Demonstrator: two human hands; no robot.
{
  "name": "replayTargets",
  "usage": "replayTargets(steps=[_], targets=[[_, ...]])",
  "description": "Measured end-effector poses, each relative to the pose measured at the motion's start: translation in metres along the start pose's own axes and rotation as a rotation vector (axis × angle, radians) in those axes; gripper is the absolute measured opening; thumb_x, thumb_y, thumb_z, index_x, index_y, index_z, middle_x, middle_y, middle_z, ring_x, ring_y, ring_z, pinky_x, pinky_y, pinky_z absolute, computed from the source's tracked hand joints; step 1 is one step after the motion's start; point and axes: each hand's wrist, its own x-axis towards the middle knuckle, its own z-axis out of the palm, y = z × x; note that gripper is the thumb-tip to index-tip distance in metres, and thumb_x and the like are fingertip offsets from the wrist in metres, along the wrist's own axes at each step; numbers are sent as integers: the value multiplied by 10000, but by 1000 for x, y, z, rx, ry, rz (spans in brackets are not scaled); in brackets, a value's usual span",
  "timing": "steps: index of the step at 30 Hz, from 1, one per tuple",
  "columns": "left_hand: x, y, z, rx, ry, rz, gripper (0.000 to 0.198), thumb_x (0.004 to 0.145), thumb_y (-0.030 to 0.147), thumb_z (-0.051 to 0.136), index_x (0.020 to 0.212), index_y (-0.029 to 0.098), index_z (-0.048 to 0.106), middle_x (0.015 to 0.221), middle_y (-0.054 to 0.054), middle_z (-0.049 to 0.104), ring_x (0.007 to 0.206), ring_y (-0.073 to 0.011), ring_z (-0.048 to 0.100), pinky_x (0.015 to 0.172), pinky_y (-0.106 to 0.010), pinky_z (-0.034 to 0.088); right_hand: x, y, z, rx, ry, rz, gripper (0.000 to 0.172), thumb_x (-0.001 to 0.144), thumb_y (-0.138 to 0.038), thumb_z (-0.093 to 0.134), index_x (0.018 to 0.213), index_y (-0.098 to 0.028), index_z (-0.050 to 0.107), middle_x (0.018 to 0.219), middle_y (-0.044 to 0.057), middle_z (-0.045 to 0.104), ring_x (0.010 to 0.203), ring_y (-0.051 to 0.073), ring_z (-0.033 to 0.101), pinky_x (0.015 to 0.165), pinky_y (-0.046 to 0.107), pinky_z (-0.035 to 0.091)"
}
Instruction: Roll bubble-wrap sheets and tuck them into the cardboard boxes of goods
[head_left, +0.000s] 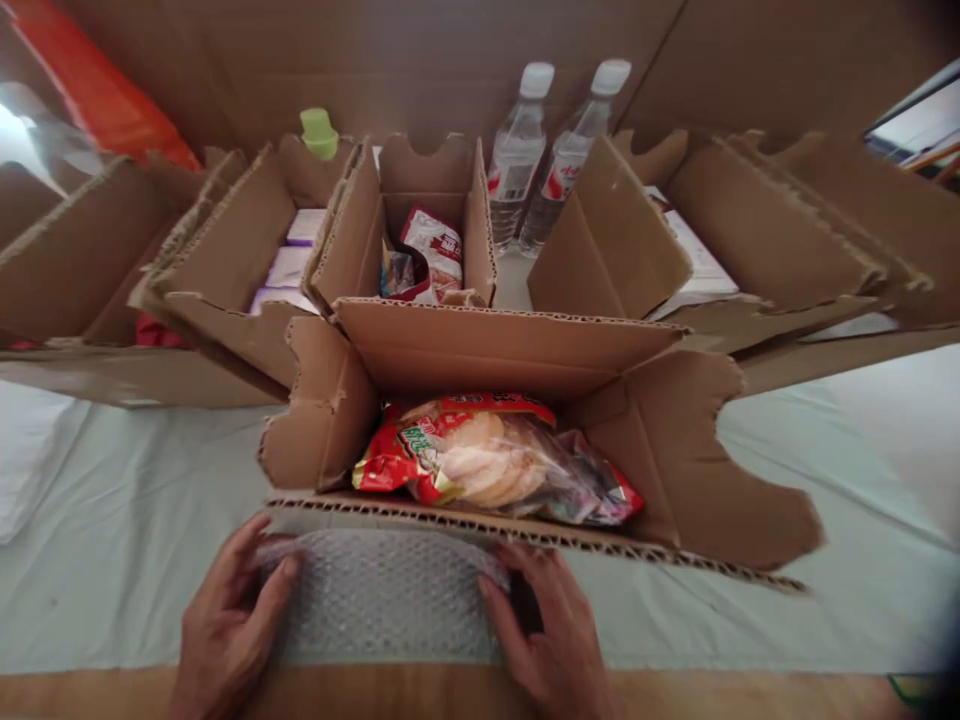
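A clear sheet of bubble wrap is stretched between my hands, close to the table's front edge. My left hand pinches its left end between thumb and fingers. At the other end, my right hand grips the wrap the same way, thumb toward me. Directly beyond the wrap stands an open cardboard box with cut-out ends. Inside it lies a red and clear snack bag showing round, pale crackers. The undersides of both hands are hidden.
Behind stand several open cardboard bins; one holds snack packets, another white and purple boxes. Two water bottles stand between bins. A green cap shows above one bin, an orange-red sheet at upper left. A pale green cloth covers the table.
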Motion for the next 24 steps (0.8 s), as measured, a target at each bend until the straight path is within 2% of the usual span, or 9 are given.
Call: replayTargets(steps=[3, 6, 8, 10, 12, 15, 18, 22, 24], targets=[[-7, -11, -2, -12, 56, -52, 434, 905, 449, 700, 1301, 304, 599, 1012, -5, 786, 864, -232, 785, 767, -324, 658, -15, 5, 3, -69, -28, 3, 45, 970, -272, 625, 1012, -258, 621, 666, -9, 668, 534, 197, 618, 515, 318, 483], [-4, -17, -11, -47, 74, 25, 304, 893, 344, 724, 1173, 322, 606, 988, 30, 772, 834, -211, 778, 702, -294, 642, -18, 3, 0, -56, -43, 31, 74, 960, -289, 629, 1025, -254, 626, 695, 1, 682, 547, 199, 623, 529, 318, 493], [2, -16, -15, -137, -15, 200, 173, 892, 283, 717, 1022, 282, 603, 1022, 6, 793, 929, -227, 783, 767, -307, 636, -11, -1, -5, 25, -37, 73, 93, 971, -286, 625, 1055, -247, 620, 795, 12, 716, 651, 190, 677, 612, 302, 541], [11, -11, -16, -216, -175, 378, 107, 907, 257, 689, 874, 236, 589, 1122, -54, 809, 1049, -261, 770, 870, -354, 623, 0, -4, -11, 158, -62, 95, 51, 977, -235, 597, 1026, -245, 606, 913, 25, 737, 795, 180, 719, 712, 287, 566], [18, -6, -16, -227, -285, 479, 193, 924, 243, 661, 752, 200, 583, 1270, -111, 774, 1064, -270, 759, 914, -386, 603, 7, -6, -15, 268, -116, 67, 62, 963, -187, 579, 962, -245, 600, 992, 29, 750, 961, 190, 738, 827, 302, 566], [24, 0, -16, -228, -325, 572, 294, 933, 238, 643, 652, 177, 582, 1375, -137, 723, 1026, -263, 753, 883, -389, 592, 11, -4, -15, 309, -165, -5, 70, 964, -230, 608, 986, -254, 670, 1036, 31, 777, 1156, 244, 715, 944, 370, 537], [23, 4, -19, -179, -306, 624, 302, 934, 237, 647, 640, 173, 621, 1398, -145, 705, 1032, -259, 754, 872, -383, 593, 10, 0, -9, 306, -199, 1, 204, 986, -332, 626, 1133, -279, 757, 1137, 54, 782, 1210, 276, 694, 967, 417, 525], [17, 6, -25, 47, -240, 639, 148, 908, 222, 648, 837, 178, 769, 1355, -174, 711, 1081, -270, 749, 886, -390, 597, 16, 0, -1, 299, -284, 16, 270, 1011, -355, 581, 1160, -298, 798, 1084, 50, 787, 1033, 239, 722, 892, 398, 526], [13, 5, -28, 152, -229, 653, 221, 903, 176, 582, 934, 183, 801, 1228, -154, 752, 1103, -264, 743, 836, -356, 598, 19, -4, 0, 280, -319, -2, 268, 1007, -335, 569, 1120, -296, 809, 1029, 40, 789, 959, 228, 718, 859, 395, 510]])
